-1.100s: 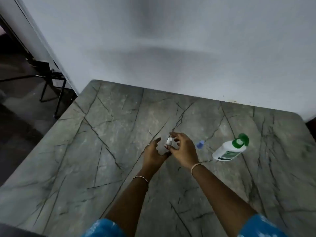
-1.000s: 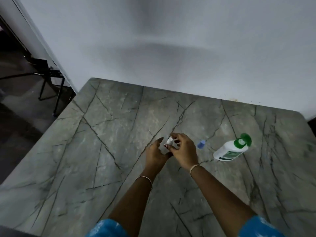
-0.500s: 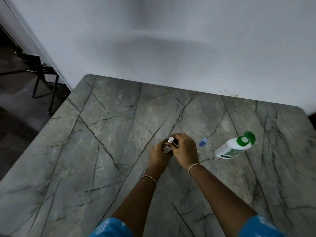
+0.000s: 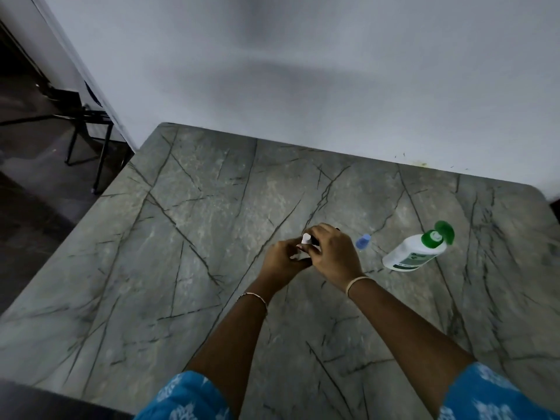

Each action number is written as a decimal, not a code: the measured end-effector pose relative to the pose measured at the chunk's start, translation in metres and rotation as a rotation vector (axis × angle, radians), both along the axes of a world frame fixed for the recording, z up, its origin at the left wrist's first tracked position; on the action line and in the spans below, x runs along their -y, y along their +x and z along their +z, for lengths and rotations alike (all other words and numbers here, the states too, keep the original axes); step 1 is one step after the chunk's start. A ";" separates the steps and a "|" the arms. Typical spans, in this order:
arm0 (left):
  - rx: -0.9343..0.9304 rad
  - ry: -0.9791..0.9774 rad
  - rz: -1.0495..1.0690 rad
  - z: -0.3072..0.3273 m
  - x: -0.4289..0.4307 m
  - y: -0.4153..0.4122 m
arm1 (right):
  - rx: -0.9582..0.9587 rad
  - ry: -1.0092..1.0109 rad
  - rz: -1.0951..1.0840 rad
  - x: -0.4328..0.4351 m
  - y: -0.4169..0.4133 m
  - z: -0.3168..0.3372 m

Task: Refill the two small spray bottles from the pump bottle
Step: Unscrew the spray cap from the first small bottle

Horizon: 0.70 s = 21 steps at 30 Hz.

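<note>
Both hands meet mid-table (image 4: 181,237), a bit toward right edge. Left hand (image 4: 283,260) wraps body of small spray bottle (image 4: 305,243). Right hand (image 4: 333,256) curls fingers over its white top (image 4: 306,237), looks like unscrewing. Best: keep bottle upright, left grip firm, twist top only. Blue-capped spray bottle (image 4: 362,241) just right of hands, pump bottle (image 4: 413,253) beyond, nearer right edge. Fill levels can't tell; pump bottle opaque.

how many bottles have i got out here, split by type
spray bottles: 2 (white-topped spray bottle, blue-topped spray bottle)
pump bottle: 1
total: 3
</note>
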<state>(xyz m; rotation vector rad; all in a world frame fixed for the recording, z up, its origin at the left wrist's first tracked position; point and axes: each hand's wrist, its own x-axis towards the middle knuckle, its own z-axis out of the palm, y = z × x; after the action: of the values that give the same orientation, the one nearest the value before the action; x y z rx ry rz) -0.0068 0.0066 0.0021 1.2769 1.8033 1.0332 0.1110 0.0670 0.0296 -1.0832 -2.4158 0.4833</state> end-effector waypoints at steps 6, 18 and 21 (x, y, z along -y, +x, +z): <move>0.011 -0.021 -0.048 0.011 0.006 -0.002 | -0.034 0.008 0.053 0.004 0.006 0.010; -0.143 0.139 0.195 -0.037 0.022 0.021 | -0.401 -0.242 -0.099 0.028 0.012 -0.026; -0.183 0.190 0.196 -0.048 0.018 0.022 | -0.493 -0.238 -0.121 0.026 0.009 -0.036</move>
<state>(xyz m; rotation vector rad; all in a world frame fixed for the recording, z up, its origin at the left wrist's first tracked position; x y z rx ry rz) 0.0148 -0.0111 -0.0460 1.3657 2.0407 1.2551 0.1197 0.0407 -0.0066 -1.0487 -1.8856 0.8972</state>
